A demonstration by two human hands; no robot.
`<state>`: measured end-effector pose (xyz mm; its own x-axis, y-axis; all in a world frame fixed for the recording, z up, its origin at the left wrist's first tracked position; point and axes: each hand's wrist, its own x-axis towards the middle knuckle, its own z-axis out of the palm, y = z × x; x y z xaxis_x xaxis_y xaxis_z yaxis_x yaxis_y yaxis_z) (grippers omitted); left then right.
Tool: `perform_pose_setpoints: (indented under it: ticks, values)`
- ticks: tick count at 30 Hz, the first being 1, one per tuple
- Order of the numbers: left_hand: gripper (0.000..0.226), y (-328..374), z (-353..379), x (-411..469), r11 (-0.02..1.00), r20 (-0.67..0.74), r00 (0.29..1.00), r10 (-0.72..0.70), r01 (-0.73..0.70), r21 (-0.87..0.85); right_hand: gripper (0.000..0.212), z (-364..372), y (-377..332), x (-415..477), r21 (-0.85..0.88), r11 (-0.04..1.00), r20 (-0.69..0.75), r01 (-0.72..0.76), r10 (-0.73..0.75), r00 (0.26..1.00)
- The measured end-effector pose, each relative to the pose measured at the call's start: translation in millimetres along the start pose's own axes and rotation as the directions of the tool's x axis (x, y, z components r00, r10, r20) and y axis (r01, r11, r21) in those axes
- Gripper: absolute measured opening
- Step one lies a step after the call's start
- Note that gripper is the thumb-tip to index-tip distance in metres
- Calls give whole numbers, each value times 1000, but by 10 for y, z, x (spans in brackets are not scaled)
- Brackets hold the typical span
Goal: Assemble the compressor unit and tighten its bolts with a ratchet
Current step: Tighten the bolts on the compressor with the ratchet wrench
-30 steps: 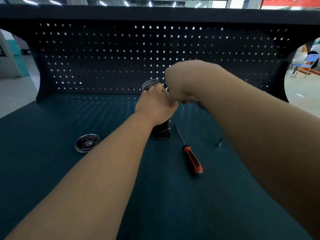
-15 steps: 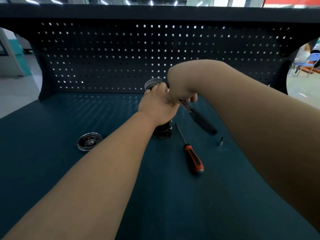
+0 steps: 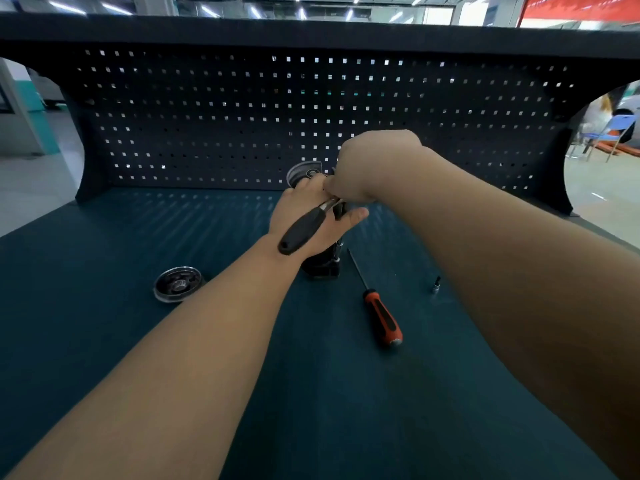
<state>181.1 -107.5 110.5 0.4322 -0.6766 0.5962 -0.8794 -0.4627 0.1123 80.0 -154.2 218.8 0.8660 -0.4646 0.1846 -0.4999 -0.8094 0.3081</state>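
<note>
The dark compressor unit stands upright mid-bench, mostly hidden by my hands. My left hand wraps around its upper part, with a round silvery cap showing just behind the fingers. My right hand is closed over the head of the ratchet at the top of the unit. The ratchet's black handle sticks out toward the lower left, across the back of my left hand. The bolts themselves are hidden.
An orange-and-black screwdriver lies right of the unit, tip pointing away. A small socket bit stands further right. A round metal disc part lies to the left. A dark pegboard closes off the back of the teal bench.
The ratchet handle swung from pointing lower right to pointing lower left over my left hand. Both hands stayed on the unit.
</note>
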Motion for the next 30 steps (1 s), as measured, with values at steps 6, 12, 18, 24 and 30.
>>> perform_pose_setpoints:
  ticks: [6, 12, 18, 24, 30]
  values:
    - [41, -3, -66, -18, 993, 9, 996, 89, -90, 71, 32, 63, -7, 59, 101, 994, -14, -50, 51, 999]
    - [44, 24, -77, 14, 993, 38, 996, 77, -81, 91, 43, 88, 46, 121, 198, 980, 13, -22, 20, 1000]
    - [48, 39, -27, 60, 983, 122, 988, 94, -111, 147, 20, 6, 206, 91, 24, 974, 64, 223, -225, 972]
    - [48, 42, 10, 80, 979, 91, 987, 133, -145, 143, 36, 15, 209, 75, 61, 991, 65, 121, -125, 990]
    - [41, 126, 0, 88, 989, -23, 993, 119, -116, 96, 40, 115, 151, 70, 115, 993, 32, -22, 19, 999]
